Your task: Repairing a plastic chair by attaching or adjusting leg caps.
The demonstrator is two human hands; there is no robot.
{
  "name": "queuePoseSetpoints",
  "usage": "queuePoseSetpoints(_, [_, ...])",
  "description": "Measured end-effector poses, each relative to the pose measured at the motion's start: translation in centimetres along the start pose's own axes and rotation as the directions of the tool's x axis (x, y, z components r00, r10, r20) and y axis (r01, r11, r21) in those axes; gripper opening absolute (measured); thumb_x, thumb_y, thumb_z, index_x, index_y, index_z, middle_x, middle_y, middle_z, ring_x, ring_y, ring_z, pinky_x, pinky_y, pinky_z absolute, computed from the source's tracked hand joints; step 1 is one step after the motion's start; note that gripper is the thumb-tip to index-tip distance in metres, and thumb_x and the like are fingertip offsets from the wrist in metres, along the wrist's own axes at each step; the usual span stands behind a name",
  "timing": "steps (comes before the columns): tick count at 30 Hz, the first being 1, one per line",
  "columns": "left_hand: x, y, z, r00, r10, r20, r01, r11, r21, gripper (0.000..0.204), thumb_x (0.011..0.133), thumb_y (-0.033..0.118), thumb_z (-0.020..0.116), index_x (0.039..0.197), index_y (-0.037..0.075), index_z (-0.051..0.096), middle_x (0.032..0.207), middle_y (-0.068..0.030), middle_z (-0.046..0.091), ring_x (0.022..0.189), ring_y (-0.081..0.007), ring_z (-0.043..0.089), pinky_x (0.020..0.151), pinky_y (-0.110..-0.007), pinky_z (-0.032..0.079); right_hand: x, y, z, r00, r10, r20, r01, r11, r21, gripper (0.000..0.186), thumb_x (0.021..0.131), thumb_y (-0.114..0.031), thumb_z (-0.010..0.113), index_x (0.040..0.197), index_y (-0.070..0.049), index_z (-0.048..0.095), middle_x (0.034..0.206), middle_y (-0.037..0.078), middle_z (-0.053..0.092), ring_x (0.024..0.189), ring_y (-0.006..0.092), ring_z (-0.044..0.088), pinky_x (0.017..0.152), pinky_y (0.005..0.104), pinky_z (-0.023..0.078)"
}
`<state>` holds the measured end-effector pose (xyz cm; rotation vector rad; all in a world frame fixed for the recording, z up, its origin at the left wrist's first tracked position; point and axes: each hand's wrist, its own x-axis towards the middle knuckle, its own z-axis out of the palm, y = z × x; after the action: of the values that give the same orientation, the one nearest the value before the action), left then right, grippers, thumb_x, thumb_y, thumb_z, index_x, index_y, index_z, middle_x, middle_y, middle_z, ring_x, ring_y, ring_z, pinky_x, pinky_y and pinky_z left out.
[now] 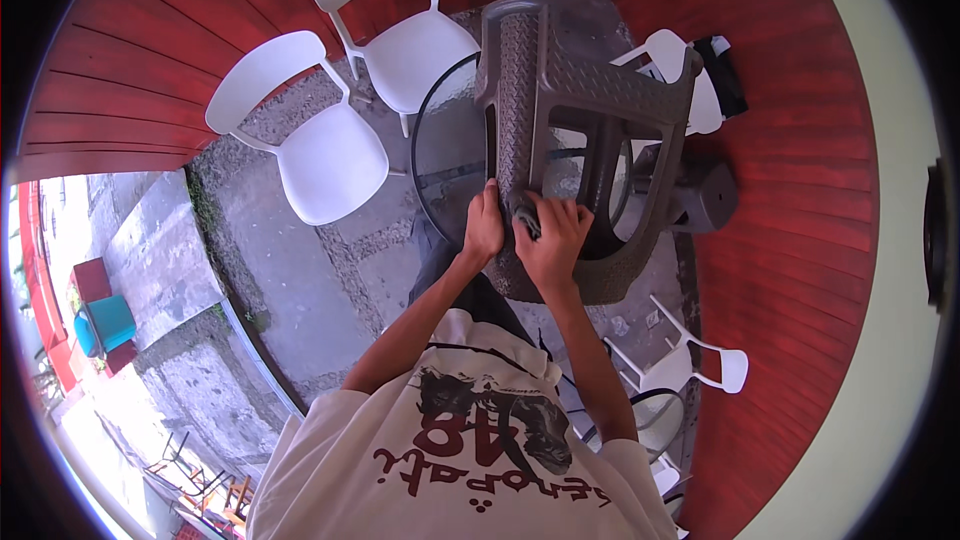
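Note:
A brown-grey plastic furniture piece (pixel 580 75) with woven texture and open frames rests over a round glass table (pixel 445 155) in the middle of the view. My left hand (pixel 484 225) grips the near edge of its textured upright. Just right of it, my right hand (pixel 555 235) is closed on a small dark crumpled cloth (pixel 527 218), pressed against the same upright. The underside of my grip and much of the table are hidden by the plastic piece.
White chairs (pixel 330 170) stand at upper left, upper right and lower right. A dark grey plastic item (pixel 705 195) sits right of the table. Red slatted walls (pixel 780 240) curve around the space. Paved ground (pixel 300 290) extends left to a teal container (pixel 105 323) and stacked furniture.

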<state>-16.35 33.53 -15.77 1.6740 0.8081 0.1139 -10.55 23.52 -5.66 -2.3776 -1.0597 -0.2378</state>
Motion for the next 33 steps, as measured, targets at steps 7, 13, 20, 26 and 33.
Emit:
queuePoseSetpoints(7, [-0.1, 0.3, -0.4, 0.992, 0.002, -0.124, -0.018, 0.991, -0.133, 0.043, 0.111, 0.027, 0.031, 0.118, -0.008, 0.055, 0.103, -0.0371, 0.06, 0.098, -0.0526, 0.055, 0.089, -0.05, 0.044, 9.6, -0.6, 3.2, 0.991, 0.052, -0.126, -0.058, 0.997, -0.048, 0.029, 0.078, -0.018, 0.079, 0.104, -0.008, 0.071, 0.091, 0.005, 0.065, 0.092, 0.0282, 0.06, 0.087, 0.0448, 0.039])
queuePoseSetpoints(13, [-0.2, 0.4, -2.1, 0.993, -0.079, 0.09, 0.083, 0.996, -0.044, 0.053, 0.111, 0.035, 0.031, 0.139, -0.008, 0.049, 0.131, -0.0288, 0.055, 0.126, -0.0378, 0.052, 0.111, -0.041, 0.036, 2.6, -0.7, 1.2, 1.0, 0.02, -0.009, -0.02, 1.0, -0.008, 0.032, 0.08, -0.02, 0.078, 0.108, -0.007, 0.071, 0.093, 0.006, 0.066, 0.091, 0.0288, 0.06, 0.088, 0.0457, 0.038])
queuePoseSetpoints(20, [-0.3, 0.9, -1.0, 0.991, -0.105, 0.088, 0.129, 0.929, -0.347, 0.064, 0.11, 0.047, 0.032, 0.138, -0.007, 0.051, 0.132, -0.0257, 0.055, 0.126, -0.0335, 0.05, 0.114, -0.038, 0.031, -8.9, -1.1, -2.8, 0.981, -0.069, 0.183, 0.082, 0.995, -0.064, 0.038, 0.076, -0.025, 0.078, 0.109, -0.007, 0.072, 0.092, 0.006, 0.064, 0.091, 0.0281, 0.059, 0.107, 0.0552, 0.035])
queuePoseSetpoints(26, [-0.5, 2.5, -0.8, 0.951, -0.213, 0.223, 0.288, 0.873, -0.393, 0.072, 0.11, 0.053, 0.03, 0.138, -0.009, 0.052, 0.133, -0.0251, 0.054, 0.128, -0.0313, 0.049, 0.115, -0.038, 0.029, -3.9, 0.4, -1.4, 0.995, -0.041, 0.089, 0.044, 0.998, -0.033, 0.033, 0.077, -0.019, 0.08, 0.107, -0.006, 0.071, 0.092, 0.007, 0.064, 0.091, 0.0286, 0.059, 0.1, 0.0508, 0.038])
queuePoseSetpoints(33, [-1.0, 1.7, 0.5, 0.988, -0.097, -0.121, 0.032, 0.893, -0.448, 0.062, 0.111, 0.042, 0.033, 0.099, -0.013, 0.058, 0.086, -0.0307, 0.061, 0.084, -0.0347, 0.059, 0.089, -0.043, 0.043, 4.6, 1.0, 0.7, 0.991, -0.136, 0.009, 0.137, 0.99, -0.035, 0.034, 0.08, -0.02, 0.08, 0.109, -0.005, 0.07, 0.093, 0.007, 0.064, 0.092, 0.0297, 0.06, 0.093, 0.0459, 0.042])
